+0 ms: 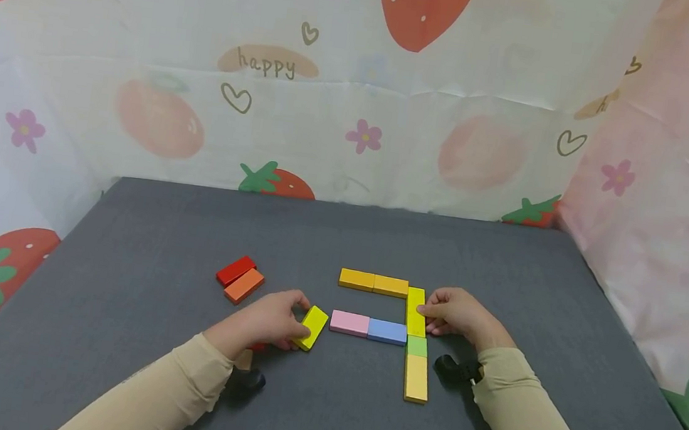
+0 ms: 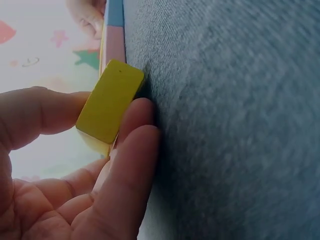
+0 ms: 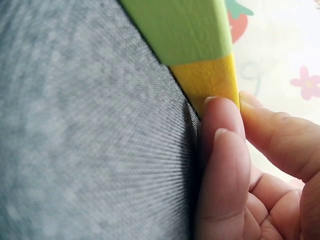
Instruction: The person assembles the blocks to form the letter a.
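My left hand (image 1: 267, 319) pinches a yellow block (image 1: 315, 323) between thumb and fingers, held tilted beside the left end of the pink block (image 1: 349, 323). In the left wrist view the end of this yellow block (image 2: 111, 100) faces the camera. My right hand (image 1: 461, 314) grips the edge of another yellow block (image 1: 415, 303), which lies in a column above a green block (image 1: 416, 346) and a pale yellow block (image 1: 416, 379). The right wrist view shows fingertips (image 3: 225, 130) against its side. A blue block (image 1: 387, 331) links the pink block to the column.
Two amber blocks (image 1: 373, 283) lie end to end, meeting the column's top. A red block (image 1: 236, 270) and an orange block (image 1: 243, 286) lie side by side at left. Another red piece and a tan block (image 1: 244, 360) are partly hidden under my left hand.
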Available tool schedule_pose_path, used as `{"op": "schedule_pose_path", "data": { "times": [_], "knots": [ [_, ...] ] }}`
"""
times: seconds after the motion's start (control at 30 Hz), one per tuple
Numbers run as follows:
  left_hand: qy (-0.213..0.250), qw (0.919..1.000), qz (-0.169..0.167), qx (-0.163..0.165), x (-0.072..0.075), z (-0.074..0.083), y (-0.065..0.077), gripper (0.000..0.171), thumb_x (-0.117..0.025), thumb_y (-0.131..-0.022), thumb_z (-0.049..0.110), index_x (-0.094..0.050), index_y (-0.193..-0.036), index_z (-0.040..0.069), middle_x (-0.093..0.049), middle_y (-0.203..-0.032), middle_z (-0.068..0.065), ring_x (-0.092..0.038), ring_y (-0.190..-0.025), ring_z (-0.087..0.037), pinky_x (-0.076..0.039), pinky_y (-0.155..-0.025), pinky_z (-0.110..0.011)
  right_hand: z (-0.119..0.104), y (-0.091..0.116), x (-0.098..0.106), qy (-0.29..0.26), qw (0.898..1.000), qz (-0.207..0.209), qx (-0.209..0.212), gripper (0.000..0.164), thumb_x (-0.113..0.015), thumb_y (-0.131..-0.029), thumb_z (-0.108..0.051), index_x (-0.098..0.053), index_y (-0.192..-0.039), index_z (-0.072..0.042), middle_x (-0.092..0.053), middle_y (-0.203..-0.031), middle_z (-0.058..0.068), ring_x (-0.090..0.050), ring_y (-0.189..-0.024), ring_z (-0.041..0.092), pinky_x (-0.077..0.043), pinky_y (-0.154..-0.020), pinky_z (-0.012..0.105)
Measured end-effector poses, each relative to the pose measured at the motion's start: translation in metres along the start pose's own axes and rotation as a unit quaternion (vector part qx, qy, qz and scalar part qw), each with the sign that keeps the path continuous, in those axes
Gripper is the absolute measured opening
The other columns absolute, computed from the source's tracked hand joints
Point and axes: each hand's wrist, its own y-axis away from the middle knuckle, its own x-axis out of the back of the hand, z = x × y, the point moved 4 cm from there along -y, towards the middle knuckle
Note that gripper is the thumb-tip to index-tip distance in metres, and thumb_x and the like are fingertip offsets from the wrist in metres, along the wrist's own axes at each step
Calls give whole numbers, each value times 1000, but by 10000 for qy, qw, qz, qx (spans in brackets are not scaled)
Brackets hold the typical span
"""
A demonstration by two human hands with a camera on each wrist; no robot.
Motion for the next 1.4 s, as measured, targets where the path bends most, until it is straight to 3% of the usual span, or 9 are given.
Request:
{"op": "schedule_pose_path", "data": {
  "times": [0.2, 0.5, 0.73, 1.27, 1.4],
  "knots": [
    [-63, 9999, 36, -70, -2, 2, -1, 44, -71, -78, 20, -52, -117, 10, -55, -90, -8, -58, -61, -19, -51, -57, -27, 0, 0, 0, 22, 10000, 15, -11, 19, -66, -84, -23, -59, -87, -5, -60, -75, 7, -56, -58, 15, -50, -58, 24],
    [-616, 9976, 233, -196, 1, 7, -1, 40, -71, -78, 24, -58, -114, 11, -56, -96, -6, -54, -65, -18, -48, -58, -26, 0, -1, 0, 8, 10000, -2, -10, 20, -66, -84, -23, -59, -87, -5, -60, -75, 7, -56, -58, 15, -50, -58, 24],
    [-845, 9957, 247, -273, 1, 11, -1, 36, -70, -79, 24, -59, -111, 10, -56, -88, -4, -54, -63, -15, -45, -57, -26, 0, -1, 1, -59, 10000, -44, 34, 18, -67, -84, -21, -58, -85, -5, -58, -72, 6, -56, -56, 14, -50, -56, 24],
    [-1023, 9936, 285, -380, 2, 13, -2, 39, -70, -78, 25, -61, -111, 9, -57, -92, -3, -54, -68, -15, -45, -61, -26, -2, 3, 0, 2, 10000, -64, 49, 19, -66, -84, -22, -58, -85, -5, -59, -73, 7, -56, -58, 14, -50, -57, 24],
    [-1055, 9933, 289, -383, 1, 13, -1, 40, -71, -77, 23, -60, -112, 8, -57, -85, -3, -53, -68, -15, -44, -60, -27, -2, 3, 0, 31, 9999, -88, 70, 19, -66, -84, -22, -58, -85, -5, -59, -74, 7, -56, -58, 14, -50, -57, 24]
  ]
}}
